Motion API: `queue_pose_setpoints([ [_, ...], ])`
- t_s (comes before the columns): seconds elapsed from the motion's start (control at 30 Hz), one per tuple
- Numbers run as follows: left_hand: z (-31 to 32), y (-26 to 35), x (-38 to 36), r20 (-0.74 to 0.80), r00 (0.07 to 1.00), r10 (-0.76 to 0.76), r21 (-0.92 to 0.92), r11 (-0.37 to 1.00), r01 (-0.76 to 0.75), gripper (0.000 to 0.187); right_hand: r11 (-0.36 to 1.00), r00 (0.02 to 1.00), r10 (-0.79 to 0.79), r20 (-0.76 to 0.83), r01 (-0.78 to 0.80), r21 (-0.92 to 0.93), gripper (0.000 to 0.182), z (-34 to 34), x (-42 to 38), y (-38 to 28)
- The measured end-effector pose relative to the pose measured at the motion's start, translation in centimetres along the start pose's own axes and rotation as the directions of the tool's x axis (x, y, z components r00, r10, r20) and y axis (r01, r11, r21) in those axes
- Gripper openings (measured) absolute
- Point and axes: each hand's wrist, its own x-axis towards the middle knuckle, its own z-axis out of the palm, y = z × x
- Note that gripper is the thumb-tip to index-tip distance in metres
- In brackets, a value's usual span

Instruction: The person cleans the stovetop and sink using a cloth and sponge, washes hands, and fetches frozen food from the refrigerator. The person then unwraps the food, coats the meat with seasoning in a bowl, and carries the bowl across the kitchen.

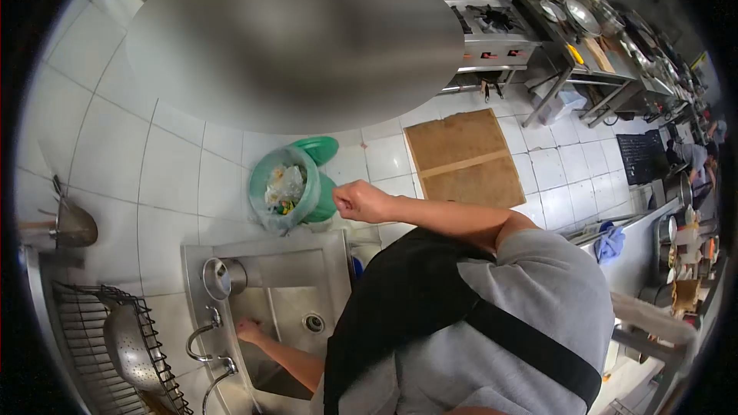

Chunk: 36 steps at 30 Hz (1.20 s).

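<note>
The right hand [359, 201] is narrow, curled into a loose fist with the fingers bent in and nothing seen sticking out of it. It hangs above floor level beyond the right end of the sink [346, 261], nearest to the bin [296, 217]. The left hand [250, 330] reaches down into the sink, close to the far wall of the basin on the tap side. Its fingers are small and indistinct, so I cannot tell whether it is wide, narrow or holding something.

In the basin floor, nearer the person than the left hand, is a round drain [313, 323]. A curved tap [201, 355] rises from the sink's far edge. At the far right corner of the sink sits a small round metal vessel [217, 280].

The bin stands on the tiled floor just beside the right end of the sink, lined with a pale bag and holding mixed waste and crumpled clear plastic [288, 183]. A green lid [319, 150] shows beside its rim.

Past the left part of the far edge, a wire rack [81, 346] carries a perforated metal bowl [132, 350]. Farther right, a brown cardboard sheet [465, 157] lies flat on the floor, with a stove [498, 19] beyond it.
</note>
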Motion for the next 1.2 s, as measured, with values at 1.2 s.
queue_pose_setpoints([
  [1.2,74.6,32.1,-11.1,0.769,-0.18,-0.613,0.504,0.756,-0.417,0.025,-0.437,-0.513,0.095,-0.853,-0.791,0.427,0.053,-25.9,-60.6,-4.1],
])
